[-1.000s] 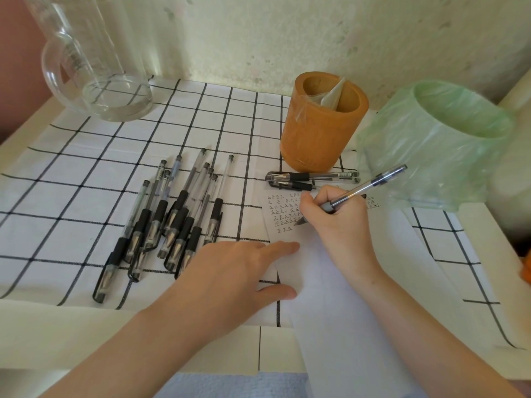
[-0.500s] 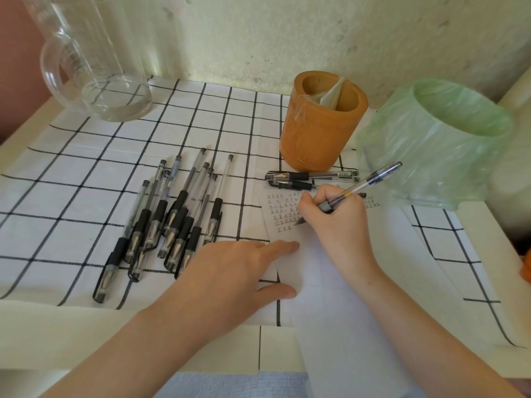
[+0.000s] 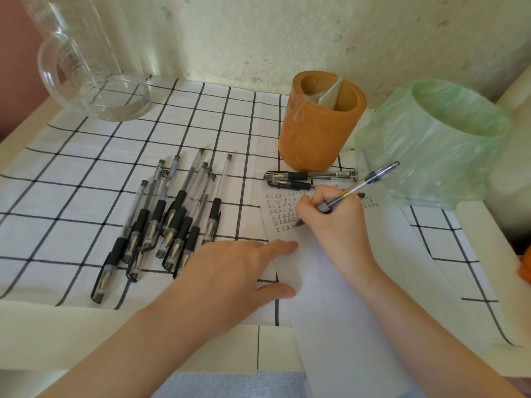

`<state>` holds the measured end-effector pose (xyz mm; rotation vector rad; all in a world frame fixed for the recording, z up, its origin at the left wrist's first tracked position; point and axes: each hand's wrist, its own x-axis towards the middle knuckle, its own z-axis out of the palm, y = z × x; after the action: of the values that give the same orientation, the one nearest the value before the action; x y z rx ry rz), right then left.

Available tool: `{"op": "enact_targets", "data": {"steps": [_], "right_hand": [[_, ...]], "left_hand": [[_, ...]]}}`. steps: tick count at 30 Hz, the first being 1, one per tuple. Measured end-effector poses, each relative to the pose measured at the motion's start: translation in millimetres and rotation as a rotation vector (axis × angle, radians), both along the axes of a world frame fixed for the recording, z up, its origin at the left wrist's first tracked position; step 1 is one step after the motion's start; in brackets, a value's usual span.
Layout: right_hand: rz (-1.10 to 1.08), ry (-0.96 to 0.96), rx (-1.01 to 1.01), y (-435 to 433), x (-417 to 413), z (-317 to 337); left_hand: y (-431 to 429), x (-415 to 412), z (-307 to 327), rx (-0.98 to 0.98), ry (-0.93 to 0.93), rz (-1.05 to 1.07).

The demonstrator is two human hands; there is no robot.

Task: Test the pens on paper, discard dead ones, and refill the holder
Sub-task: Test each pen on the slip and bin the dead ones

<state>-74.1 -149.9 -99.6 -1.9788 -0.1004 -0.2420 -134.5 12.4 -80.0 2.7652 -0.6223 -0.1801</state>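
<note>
My right hand [image 3: 333, 222] grips a clear black-ink pen [image 3: 365, 185], its tip down on the white paper [image 3: 330, 282] just below rows of small written marks. My left hand [image 3: 230, 271] lies flat with straight fingers, pressing the paper's left edge. Several black-grip pens [image 3: 169, 222] lie in a loose pile to the left on the checked cloth. Two more pens [image 3: 304, 177] lie above the paper in front of the orange pen holder [image 3: 319, 130], which has a clear plastic sheet inside.
A bin lined with a green plastic bag [image 3: 431, 139] stands at the right, close to the pen's back end. A glass jug [image 3: 92, 67] stands at the back left. The checked cloth [image 3: 71, 173] covers a cream table against a wall.
The pen's back end has tipped slightly lower and leftward while its tip stays on the paper. My left hand has not moved.
</note>
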Motion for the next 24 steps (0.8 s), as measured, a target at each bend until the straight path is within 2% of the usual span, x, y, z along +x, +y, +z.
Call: {"op": "enact_targets", "data": {"steps": [16, 24], "right_hand": [[-0.053, -0.023, -0.020, 1.0, 1.5, -0.1], [0.008, -0.001, 0.020, 0.0, -0.1, -1.8]], "left_hand": [[-0.5, 1.1, -0.8, 0.011, -0.007, -0.004], [-0.9, 1.0, -0.9, 0.004, 0.001, -0.002]]}}
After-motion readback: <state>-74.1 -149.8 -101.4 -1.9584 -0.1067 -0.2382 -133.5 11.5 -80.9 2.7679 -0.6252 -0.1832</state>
